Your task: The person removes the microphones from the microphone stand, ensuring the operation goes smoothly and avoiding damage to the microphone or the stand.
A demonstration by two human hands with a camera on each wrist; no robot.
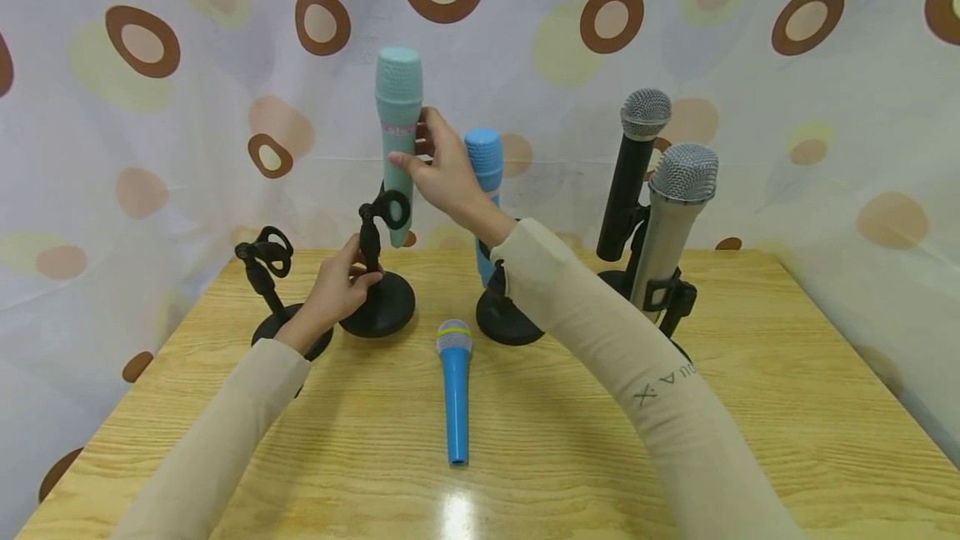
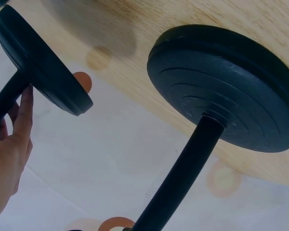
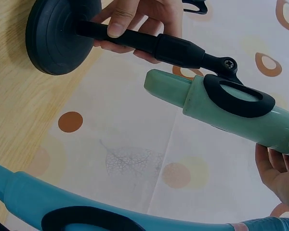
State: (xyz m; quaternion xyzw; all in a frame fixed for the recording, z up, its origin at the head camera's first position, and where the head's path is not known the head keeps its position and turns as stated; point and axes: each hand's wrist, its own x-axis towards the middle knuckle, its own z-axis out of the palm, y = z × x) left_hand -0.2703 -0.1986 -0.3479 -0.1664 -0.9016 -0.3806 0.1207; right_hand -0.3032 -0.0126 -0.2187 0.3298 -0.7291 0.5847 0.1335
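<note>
My right hand [image 1: 450, 169] grips a mint-green microphone [image 1: 398, 98] by its body, upright with its head at the top. The microphone's narrow tail reaches the ring clip [image 3: 238, 96] of a black microphone stand [image 1: 377, 307]; the clip overlaps the lower body in the right wrist view. Around that stand's pole, my left hand [image 1: 335, 288] curls its fingers just above the round base. To its left is another black stand [image 1: 262, 277] with a bare clip. In front on the table lies a blue microphone [image 1: 455, 394] with a silver head and yellow band.
Behind my right forearm a light-blue microphone [image 1: 484, 161] sits in a stand [image 1: 510, 323]. Farther right, a black microphone [image 1: 628, 182] and a silver one [image 1: 671, 223] are also held in stands. The wooden table [image 1: 787, 407] ends at a patterned cloth [image 1: 525, 65].
</note>
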